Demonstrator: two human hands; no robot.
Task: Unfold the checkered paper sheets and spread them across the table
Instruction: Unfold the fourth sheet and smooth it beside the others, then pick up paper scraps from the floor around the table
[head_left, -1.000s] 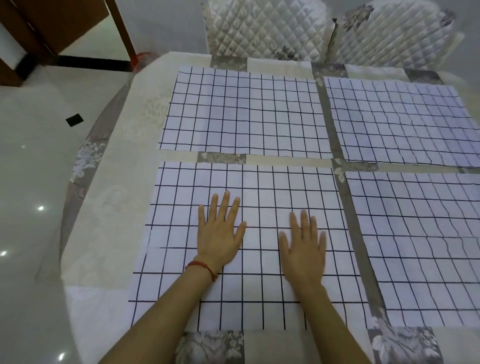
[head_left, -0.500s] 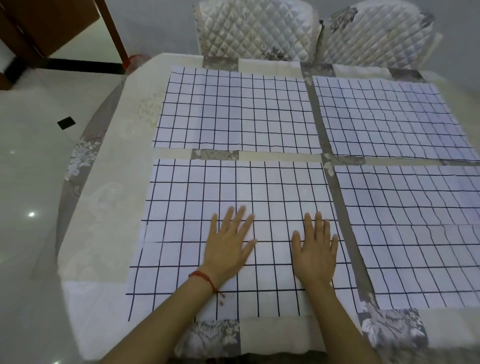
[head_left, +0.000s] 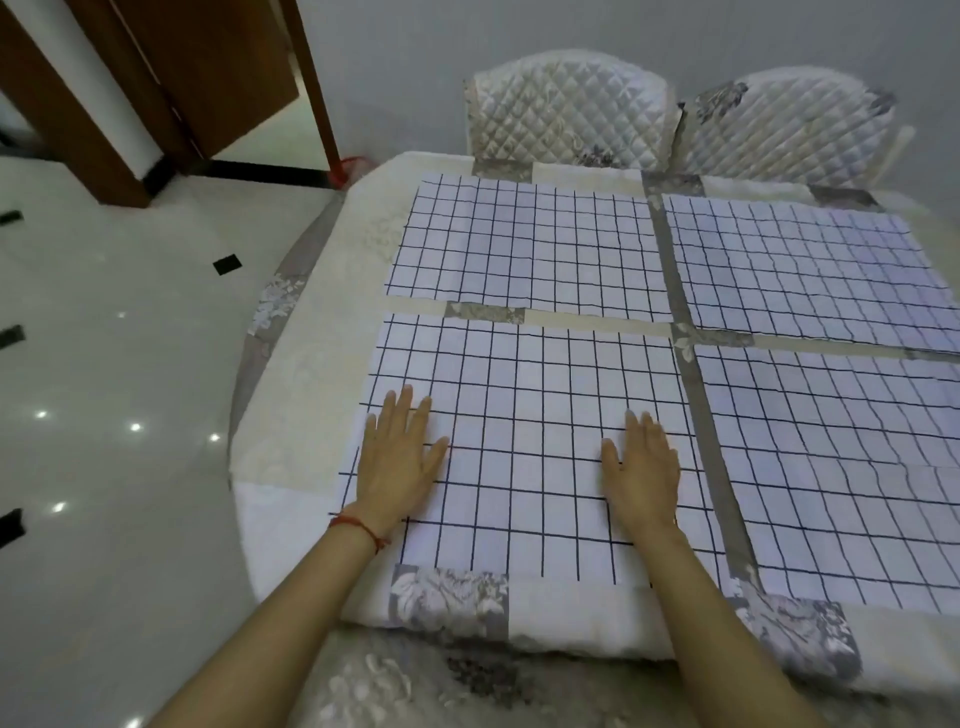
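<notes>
Fingers straight and close together, your left hand (head_left: 400, 457) and right hand (head_left: 643, 467) press flat on the white black-gridded paper sheet (head_left: 519, 415) nearest you on the patchwork-clothed table (head_left: 301, 395), left hand by its left edge, right hand near its right.

Your left hand (head_left: 400, 460) and right hand (head_left: 644, 467) lie flat, fingers straight, well apart on the near-left checkered sheet (head_left: 519, 415). Three more unfolded sheets, far-left (head_left: 524, 249), far-right (head_left: 810, 270) and near-right (head_left: 841, 467), cover the table (head_left: 311, 364), with narrow strips of tablecloth between them. Two quilted chairs (head_left: 566, 119) stand at the far side.
</notes>
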